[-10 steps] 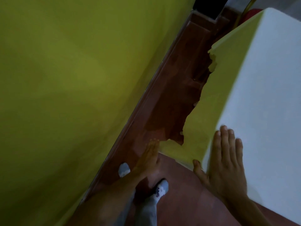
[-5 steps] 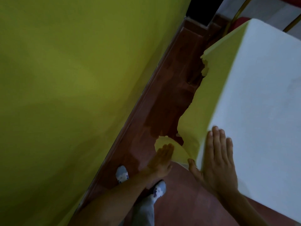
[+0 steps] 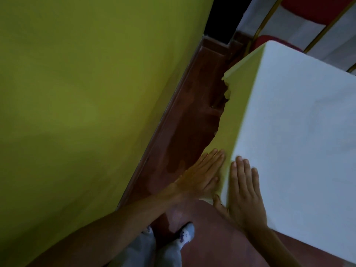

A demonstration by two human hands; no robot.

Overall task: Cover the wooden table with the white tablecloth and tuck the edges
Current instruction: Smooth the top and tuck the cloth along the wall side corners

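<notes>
The white tablecloth (image 3: pixel 300 120) covers the table top at the right; its side flap (image 3: pixel 238 105) hangs down the left edge and looks yellow-green in the wall's light. My right hand (image 3: pixel 243 187) lies flat, fingers together, on the cloth at the near left corner of the top. My left hand (image 3: pixel 202 174) presses flat against the hanging flap just below that corner. No wood of the table shows.
A yellow-green wall (image 3: pixel 86 112) stands close on the left, leaving a narrow strip of dark red floor (image 3: pixel 185 132) beside the table. My socked feet (image 3: pixel 185 234) stand at the near corner. A red chair with gold legs (image 3: pixel 269 39) is beyond the far end.
My left hand has risen from the low corner of the flap near the floor and now presses flat against the flap by the table edge. My right hand stays on the corner.
</notes>
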